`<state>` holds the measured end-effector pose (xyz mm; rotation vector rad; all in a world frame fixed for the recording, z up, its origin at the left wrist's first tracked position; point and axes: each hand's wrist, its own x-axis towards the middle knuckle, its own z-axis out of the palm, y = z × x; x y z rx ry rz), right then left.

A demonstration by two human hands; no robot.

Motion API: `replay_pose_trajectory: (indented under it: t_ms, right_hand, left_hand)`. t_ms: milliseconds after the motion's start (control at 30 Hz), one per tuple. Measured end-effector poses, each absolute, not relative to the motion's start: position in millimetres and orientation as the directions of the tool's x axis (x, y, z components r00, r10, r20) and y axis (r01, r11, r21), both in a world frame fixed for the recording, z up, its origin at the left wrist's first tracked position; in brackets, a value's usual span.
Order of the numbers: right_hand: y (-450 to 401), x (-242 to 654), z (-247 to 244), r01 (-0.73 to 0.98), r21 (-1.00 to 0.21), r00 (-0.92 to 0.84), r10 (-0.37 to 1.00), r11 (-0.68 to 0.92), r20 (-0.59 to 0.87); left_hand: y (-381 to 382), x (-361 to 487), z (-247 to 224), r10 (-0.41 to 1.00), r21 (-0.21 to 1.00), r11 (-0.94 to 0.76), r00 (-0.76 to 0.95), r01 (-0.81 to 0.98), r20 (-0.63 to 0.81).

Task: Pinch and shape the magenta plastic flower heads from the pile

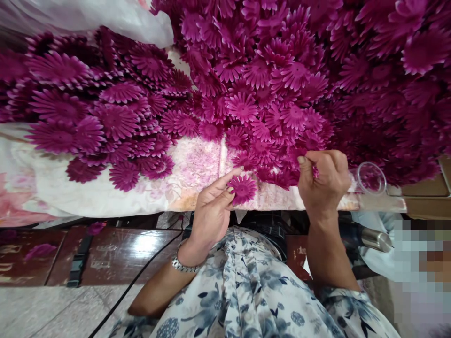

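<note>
Between the thumb and fingers of my left hand (214, 206) is a magenta fabric flower (244, 189), its toothed petals spread out flat over the table's front edge. My right hand (324, 180) is raised at the right, fingers curled into a pinch by the near side of the heap; what is in the pinch, if anything, I cannot make out. Just beyond both hands lies a big loose heap of like magenta flower pieces (243, 107). On the left, more of these flowers lie in overlapping stacks (116, 121).
A patterned cloth (197, 162) covers the table. Right of my right hand stands a small clear round container (371, 178). White plastic sheeting (88, 19) lies at the back left. Below the edge are a dark red bench (120, 253), a black cable (141, 272) and a metal-capped bottle (375, 239).
</note>
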<state>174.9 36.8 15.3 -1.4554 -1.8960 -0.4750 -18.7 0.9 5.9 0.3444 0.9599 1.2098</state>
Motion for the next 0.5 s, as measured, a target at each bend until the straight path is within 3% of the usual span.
replay_pose_trajectory:
  t_ms: [100, 200, 500]
  right_hand:
    - [42.5, 188.8, 4.1, 0.966, -0.054, -0.179, 0.802, 0.254, 0.571]
    - [43.8, 189.3, -7.5, 0.960, -0.023, -0.228, 0.827, 0.279, 0.514]
    - [24.3, 183.8, 17.2, 0.874, -0.258, -0.143, 0.725, 0.412, 0.673]
  left_hand:
    - [2.3, -17.0, 5.1, 0.893, 0.681, 0.378, 0.052, -0.627, -0.448]
    - [3.3, -14.1, 4.6, 0.888, 0.682, 0.392, 0.061, -0.617, -0.455]
    - [7.9, -14.2, 5.5, 0.876, 0.631, 0.379, 0.041, -0.677, -0.481]
